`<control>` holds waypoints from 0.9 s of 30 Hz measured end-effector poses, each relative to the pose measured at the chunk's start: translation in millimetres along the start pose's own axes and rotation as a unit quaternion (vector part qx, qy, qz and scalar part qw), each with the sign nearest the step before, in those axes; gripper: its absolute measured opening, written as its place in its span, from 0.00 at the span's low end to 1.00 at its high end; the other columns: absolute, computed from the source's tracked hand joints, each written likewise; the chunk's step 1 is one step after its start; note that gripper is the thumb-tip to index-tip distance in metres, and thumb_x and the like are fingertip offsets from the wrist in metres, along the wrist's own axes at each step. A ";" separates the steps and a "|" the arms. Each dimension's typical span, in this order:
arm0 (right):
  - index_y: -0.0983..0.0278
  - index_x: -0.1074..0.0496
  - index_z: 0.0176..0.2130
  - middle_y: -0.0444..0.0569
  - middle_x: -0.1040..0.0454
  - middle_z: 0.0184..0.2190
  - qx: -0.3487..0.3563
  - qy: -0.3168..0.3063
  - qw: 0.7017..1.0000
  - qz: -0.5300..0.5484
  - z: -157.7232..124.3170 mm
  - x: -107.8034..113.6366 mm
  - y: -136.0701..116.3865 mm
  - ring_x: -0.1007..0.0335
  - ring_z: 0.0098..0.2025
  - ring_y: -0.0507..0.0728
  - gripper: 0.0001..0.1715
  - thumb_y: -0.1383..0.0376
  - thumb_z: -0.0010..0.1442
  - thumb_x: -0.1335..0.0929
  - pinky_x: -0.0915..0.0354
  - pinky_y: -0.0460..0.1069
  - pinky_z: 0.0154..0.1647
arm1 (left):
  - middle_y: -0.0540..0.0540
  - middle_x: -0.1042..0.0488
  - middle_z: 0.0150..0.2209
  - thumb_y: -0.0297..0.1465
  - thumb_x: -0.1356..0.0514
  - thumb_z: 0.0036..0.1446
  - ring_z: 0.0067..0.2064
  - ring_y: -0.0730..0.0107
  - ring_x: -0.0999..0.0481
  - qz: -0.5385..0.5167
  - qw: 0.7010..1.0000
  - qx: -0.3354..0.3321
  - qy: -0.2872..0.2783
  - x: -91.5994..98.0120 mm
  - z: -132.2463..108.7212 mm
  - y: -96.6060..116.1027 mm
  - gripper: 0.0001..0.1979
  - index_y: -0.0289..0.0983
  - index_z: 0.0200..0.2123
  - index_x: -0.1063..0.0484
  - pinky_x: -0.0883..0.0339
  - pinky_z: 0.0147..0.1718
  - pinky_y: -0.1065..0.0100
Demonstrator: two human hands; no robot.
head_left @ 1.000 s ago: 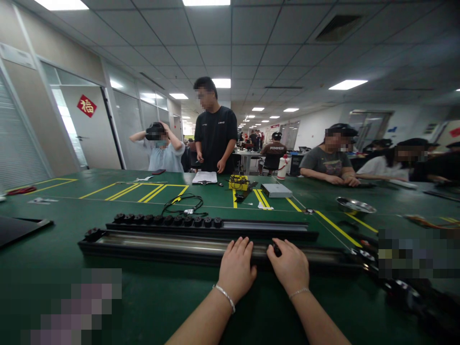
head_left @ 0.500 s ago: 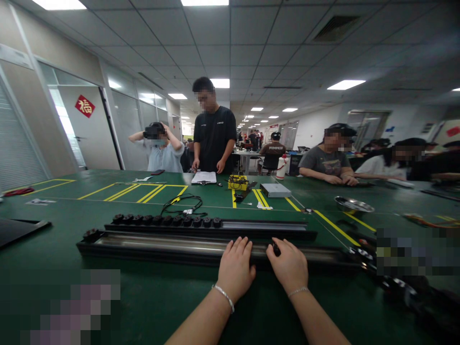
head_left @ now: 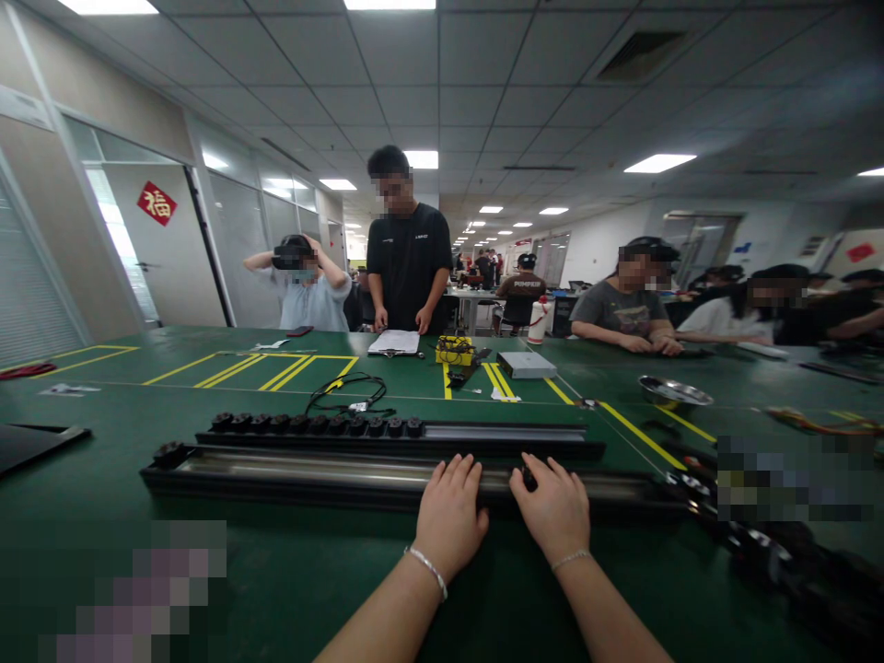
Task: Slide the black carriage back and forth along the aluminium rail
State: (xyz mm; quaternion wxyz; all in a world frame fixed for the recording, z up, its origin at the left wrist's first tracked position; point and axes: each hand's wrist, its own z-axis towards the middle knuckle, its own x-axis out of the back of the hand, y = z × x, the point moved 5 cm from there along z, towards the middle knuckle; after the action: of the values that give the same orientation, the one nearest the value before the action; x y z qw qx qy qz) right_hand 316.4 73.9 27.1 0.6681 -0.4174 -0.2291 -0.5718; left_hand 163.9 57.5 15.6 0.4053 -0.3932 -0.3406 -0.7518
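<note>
A long black rail [head_left: 290, 474] with a shiny metal channel lies crosswise in front of me. My left hand [head_left: 450, 516] rests flat over its right half, fingers stretched out and holding nothing. Just to the right, my right hand [head_left: 552, 511] has its thumb and index finger around a small black part [head_left: 529, 477] at the rail; the hand hides most of this part. One black round part [head_left: 169, 453] sits at the rail's left end. Right behind lies a second black rail [head_left: 511, 442], its left half holding a row of several black round parts [head_left: 338, 424].
Dark parts [head_left: 773, 552] lie in a pile at the right. Farther back are a metal bowl [head_left: 673, 391], a grey box [head_left: 527, 366], a yellow object [head_left: 454, 351], a black cable [head_left: 352, 391] and a clipboard [head_left: 394, 343]. Co-workers are across the green table [head_left: 276, 571].
The view has shifted very slightly. Both my hands and the rails keep their places relative to each other.
</note>
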 end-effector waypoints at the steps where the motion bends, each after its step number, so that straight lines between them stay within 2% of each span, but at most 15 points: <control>1: 0.64 0.29 0.46 0.51 0.28 0.48 -0.001 -0.002 1.000 0.000 0.0 -0.3 0.2 0.39 0.53 0.62 0.24 0.57 0.55 0.41 0.53 0.60 0.56 | 0.45 0.40 0.59 0.35 0.47 0.52 0.61 0.62 0.45 0.001 1.000 0.000 0.000 0.1 0.0 0.0 0.27 0.38 0.56 0.42 0.54 0.60 0.55; 27: 0.66 0.28 0.45 0.55 0.27 0.45 -0.006 -0.002 1.000 -0.005 1.6 1.4 1.9 0.36 0.51 0.61 0.24 0.59 0.55 0.41 0.49 0.56 0.54 | 0.46 0.40 0.59 0.36 0.46 0.52 0.61 0.63 0.45 0.004 1.000 0.001 0.003 -0.1 0.2 -0.5 0.27 0.38 0.56 0.42 0.54 0.60 0.56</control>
State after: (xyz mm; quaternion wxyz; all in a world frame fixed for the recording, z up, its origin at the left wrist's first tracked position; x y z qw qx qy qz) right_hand 318.8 74.4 28.6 0.6623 -0.4216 -0.2286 -0.5756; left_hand 163.6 57.9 15.6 0.4100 -0.3917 -0.3383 -0.7510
